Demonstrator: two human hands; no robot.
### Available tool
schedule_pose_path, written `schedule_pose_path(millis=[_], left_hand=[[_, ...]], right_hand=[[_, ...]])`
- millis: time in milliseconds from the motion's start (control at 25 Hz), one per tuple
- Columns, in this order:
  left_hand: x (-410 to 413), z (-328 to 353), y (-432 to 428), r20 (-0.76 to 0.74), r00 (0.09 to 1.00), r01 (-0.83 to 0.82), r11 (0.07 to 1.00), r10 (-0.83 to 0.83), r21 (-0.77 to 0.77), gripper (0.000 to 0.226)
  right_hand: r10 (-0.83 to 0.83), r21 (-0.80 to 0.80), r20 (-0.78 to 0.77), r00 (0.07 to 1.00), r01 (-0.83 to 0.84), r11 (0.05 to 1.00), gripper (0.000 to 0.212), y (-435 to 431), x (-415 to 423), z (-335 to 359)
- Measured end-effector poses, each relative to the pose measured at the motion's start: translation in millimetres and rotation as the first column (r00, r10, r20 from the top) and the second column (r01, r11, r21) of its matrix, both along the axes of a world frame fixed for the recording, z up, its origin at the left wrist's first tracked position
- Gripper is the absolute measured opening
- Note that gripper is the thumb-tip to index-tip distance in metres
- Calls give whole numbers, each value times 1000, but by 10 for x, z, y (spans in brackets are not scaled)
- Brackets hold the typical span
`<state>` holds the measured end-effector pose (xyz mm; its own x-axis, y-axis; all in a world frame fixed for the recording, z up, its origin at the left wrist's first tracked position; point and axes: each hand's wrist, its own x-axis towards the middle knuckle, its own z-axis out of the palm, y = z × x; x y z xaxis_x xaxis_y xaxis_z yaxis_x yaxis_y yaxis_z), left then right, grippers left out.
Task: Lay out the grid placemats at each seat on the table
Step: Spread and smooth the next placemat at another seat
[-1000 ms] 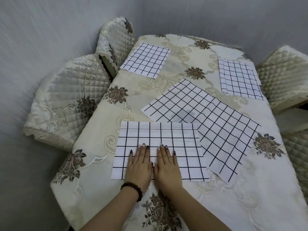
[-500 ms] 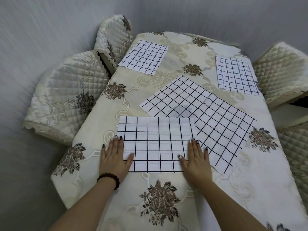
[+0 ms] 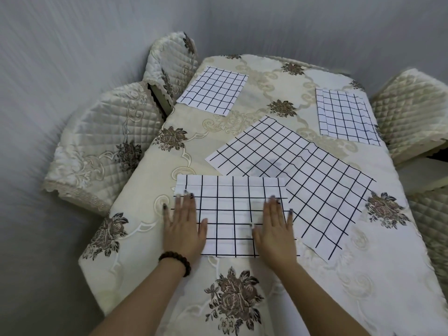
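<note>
I note the left hand (image 3: 183,226) and right hand (image 3: 275,232), both flat and open, gripping nothing, pressing the near grid placemat (image 3: 230,214) smooth, its right edge overlapping the large centre mat (image 3: 303,173).

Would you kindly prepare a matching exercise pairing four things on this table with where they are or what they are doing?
Things:
1. Large white black-grid placemat
2. Small white black-grid placemat under the hands
3. Dark beaded bracelet
4. Right hand

Places or states:
A. On the left wrist
B. Pressing flat on a mat's right part
C. Diagonal at mid-table
D. Nearest table edge, square to it

Pairs: 1-C, 2-D, 3-A, 4-B
</note>
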<state>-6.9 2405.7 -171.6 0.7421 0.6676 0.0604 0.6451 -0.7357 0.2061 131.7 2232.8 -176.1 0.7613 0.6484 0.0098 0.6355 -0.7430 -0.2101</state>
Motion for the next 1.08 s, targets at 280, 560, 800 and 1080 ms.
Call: schedule_pose_path(millis=[280,560,800,1080], left_hand=[[291,-332,-468,-110,984,131,990,-137,-57,61],[84,-334,-153,-130,991,9,999,-13,-36,65],[-237,-300,220,-146,988,-54,998,52,-13,84],[-381,-309,344,-118,990,-78,997,75,-17,86]], right_hand=[[73,-66,-109,991,-80,995,55,448,-376,-259],[60,-84,-76,995,-67,994,72,223,-207,-238],[-4,-88,-97,995,-5,996,74,15,-76,-170],[-100,-130,-60,993,91,987,71,-340,142,-196]])
